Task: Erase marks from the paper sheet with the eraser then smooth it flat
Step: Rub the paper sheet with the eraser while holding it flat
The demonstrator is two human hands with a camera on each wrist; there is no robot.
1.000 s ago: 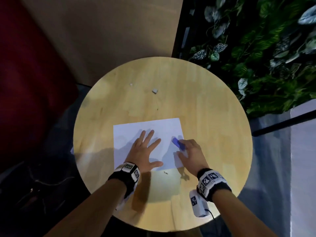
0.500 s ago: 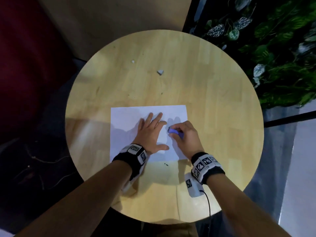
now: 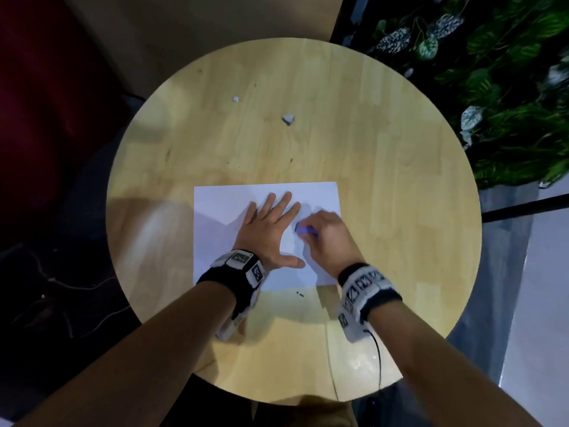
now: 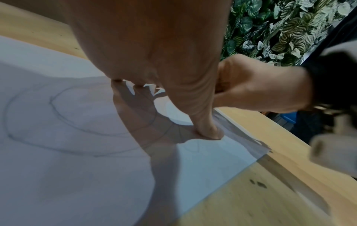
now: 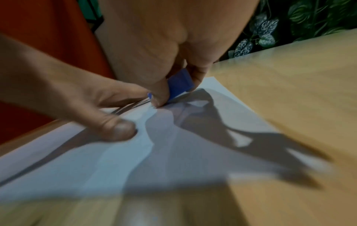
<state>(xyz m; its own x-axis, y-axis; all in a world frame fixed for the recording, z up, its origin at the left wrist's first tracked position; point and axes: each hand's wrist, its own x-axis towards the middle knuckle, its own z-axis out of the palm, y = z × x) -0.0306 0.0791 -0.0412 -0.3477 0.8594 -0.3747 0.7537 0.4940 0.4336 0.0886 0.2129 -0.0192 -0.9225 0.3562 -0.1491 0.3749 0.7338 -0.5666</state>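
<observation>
My left hand [image 3: 267, 234] lies flat, fingers straight, on the paper sheet [image 3: 215, 217]; at its 3 o'clock, my right grip [image 3: 326, 238] pinches the blue eraser [image 3: 303, 230].

eraser [image 5: 179, 83] mostly hidden by fingers, paper sheet [image 3: 215, 211] partly under hands

The left hand [image 3: 268, 229] lay flat, fingers spread and straight. The right hand [image 3: 328, 238] was curled, its grip pinched just beside the left fingertips.

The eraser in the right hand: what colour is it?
Blue; the eraser shows best in the right wrist view.
</observation>
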